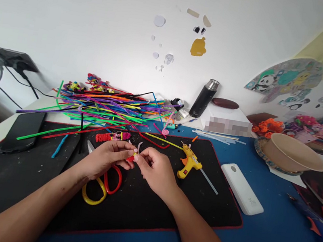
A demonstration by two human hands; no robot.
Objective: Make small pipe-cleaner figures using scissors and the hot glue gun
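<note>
Both hands meet over the middle of the black mat (149, 213). My left hand (109, 155) pinches a small red and yellow fuzzy piece (131, 157), with fingers curled around it. From the other side, the thumb and fingertips of my right hand (154, 169) press on the same piece. A pale curved strip (139, 147) sticks up between the hands. Scissors (94, 196) with one yellow and one red handle loop lie partly under my left hand. Just behind that hand is a red and pink fuzzy figure (113, 136). The fingers hide most of the held piece.
A yellow glue gun (189, 163) lies right of my hands, near a white power bank (242, 189). Colourful pipe cleaners (111, 107) are heaped behind. A black flask (204, 99), a beige bowl (295, 153) and a dark phone (23, 132) stand or lie around.
</note>
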